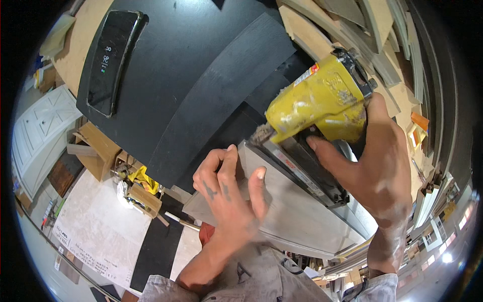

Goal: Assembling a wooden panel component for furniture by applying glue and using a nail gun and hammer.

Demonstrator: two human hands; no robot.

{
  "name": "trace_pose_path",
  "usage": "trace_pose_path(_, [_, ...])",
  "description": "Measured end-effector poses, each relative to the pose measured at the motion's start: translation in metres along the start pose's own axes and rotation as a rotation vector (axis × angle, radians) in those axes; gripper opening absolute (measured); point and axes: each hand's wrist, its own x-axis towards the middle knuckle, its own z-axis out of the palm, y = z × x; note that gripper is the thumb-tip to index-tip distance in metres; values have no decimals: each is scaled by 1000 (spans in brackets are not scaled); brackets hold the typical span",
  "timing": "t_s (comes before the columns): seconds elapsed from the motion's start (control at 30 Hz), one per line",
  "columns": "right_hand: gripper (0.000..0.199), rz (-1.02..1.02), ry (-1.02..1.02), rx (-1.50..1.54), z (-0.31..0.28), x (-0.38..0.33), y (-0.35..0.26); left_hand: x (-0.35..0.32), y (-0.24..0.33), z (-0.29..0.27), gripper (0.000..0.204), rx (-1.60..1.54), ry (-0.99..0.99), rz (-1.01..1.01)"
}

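Observation:
My right hand (377, 161) is wrapped around a scuffed yellow nail gun (319, 103), its thumb lying along the grip side. The gun's dusty nose meets the corner of a grey wooden panel (297, 214), and its long black magazine (307, 171) runs down along the panel's edge. My left hand (226, 186) grips the panel near that same corner, fingers bent at the edge and thumb standing up against the face. Under the gun and panel is a dark, black-topped work surface (166, 65). The gun's handle is mostly hidden by my right hand.
A black phone (114, 63) with a lit screen rests at the upper left. Grey trim strips (372, 25) pile up at the upper right. Left below stand a cardboard box (95, 151), a white panelled door (43, 133) and a pale board with handwriting (100, 226).

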Motion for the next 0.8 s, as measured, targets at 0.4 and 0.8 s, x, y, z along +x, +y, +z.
trace_pose_path(0.4, [61,372,262,67,-24,-95,33,3,2,-9,45,-58,16,-29])
trace_pose_path(0.8, [55,961,769,734,68,-375,-2,45,-8,-57,36,-37,-390,319])
